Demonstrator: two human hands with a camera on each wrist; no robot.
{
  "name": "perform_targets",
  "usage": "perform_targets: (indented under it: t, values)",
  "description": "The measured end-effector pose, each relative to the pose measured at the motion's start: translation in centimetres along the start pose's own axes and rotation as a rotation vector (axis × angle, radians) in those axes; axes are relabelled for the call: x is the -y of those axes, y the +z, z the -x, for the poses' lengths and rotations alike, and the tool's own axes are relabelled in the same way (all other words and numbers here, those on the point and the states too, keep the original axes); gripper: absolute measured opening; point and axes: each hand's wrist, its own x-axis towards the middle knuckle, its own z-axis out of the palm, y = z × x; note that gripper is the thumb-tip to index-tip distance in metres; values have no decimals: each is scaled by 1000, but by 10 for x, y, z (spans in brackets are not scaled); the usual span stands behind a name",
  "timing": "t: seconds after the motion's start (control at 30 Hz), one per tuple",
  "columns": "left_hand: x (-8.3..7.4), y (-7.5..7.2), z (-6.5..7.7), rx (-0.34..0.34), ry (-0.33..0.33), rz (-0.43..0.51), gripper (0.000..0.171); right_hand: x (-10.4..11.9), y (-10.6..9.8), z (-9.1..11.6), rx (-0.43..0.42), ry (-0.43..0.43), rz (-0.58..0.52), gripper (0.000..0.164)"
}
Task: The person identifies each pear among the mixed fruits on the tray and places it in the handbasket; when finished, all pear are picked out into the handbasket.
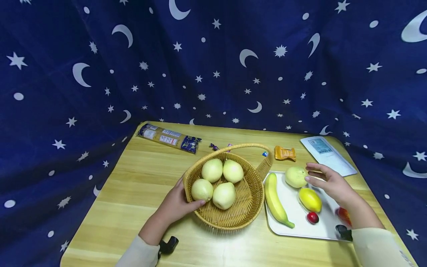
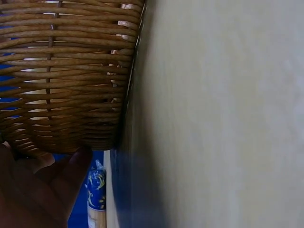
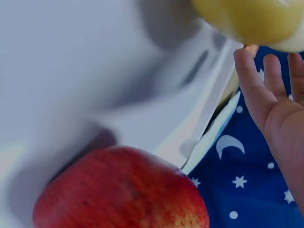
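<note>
My left hand [image 1: 175, 205] grips the left side of a wicker basket [image 1: 245, 198], thumb over the rim; the left wrist view shows the fingers against the woven wall [image 2: 61, 80]. Several pale yellow-green pears [image 1: 224, 195] lie inside. At the right, my right hand [image 1: 331, 185] is beside a similar pear [image 1: 295, 177] at the back of a white tray [image 1: 300, 226]. Its fingers [image 3: 250, 76] are extended; whether they touch the pear is unclear. A banana [image 1: 276, 198], lemon [image 1: 310, 200], small red fruit [image 1: 312, 217] and red apple [image 3: 123, 190] also lie on the tray.
A noodle packet [image 1: 169, 137] lies at the back left. Behind the basket are purple-wrapped sweets [image 1: 214, 147]. An orange packet [image 1: 285, 153] and a white pouch [image 1: 328, 155] lie behind the tray. A blue star-patterned curtain [image 1: 213, 66] borders the wooden table [image 1: 133, 185].
</note>
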Motion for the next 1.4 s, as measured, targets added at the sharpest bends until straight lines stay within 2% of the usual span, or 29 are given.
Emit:
perform_targets:
  t: [0.07,0.3,0.37,0.53,0.7,0.83,0.97,1.07,1.17,1.23,1.4]
  values:
    - [-11,-3,1,8,-4,11,101,-1,4,0,25,19,-14,73]
    - [-18,-5,2,7,-7,5,100,-1,13,-11,81,93,63,83]
    - [-25,-7,2,13,-3,12,100,-4,15,-14,80,101,69,84]
    - [-4,0,-1,5,12,-1,102,-6,18,-15,49,97,64,82]
    - [12,4,-3,-2,-13,-32,103,-5,16,-10,5,93,35,83]
    - [9,3,-2,1,-9,-30,103,3,9,-4,-42,74,-15,87]
    - [-9,-1,0,6,10,-7,101,21,6,5,-51,-3,-69,81]
    - [-22,-5,2,16,14,-7,100,40,5,14,-29,-34,-52,76]
    - [-24,-6,2,24,14,-14,99,58,7,24,25,-56,-33,71]
    - [-21,-5,2,22,21,-10,99,67,10,30,82,-89,-46,67]
    - [1,1,-1,10,5,-9,102,88,28,41,236,-158,-168,62]
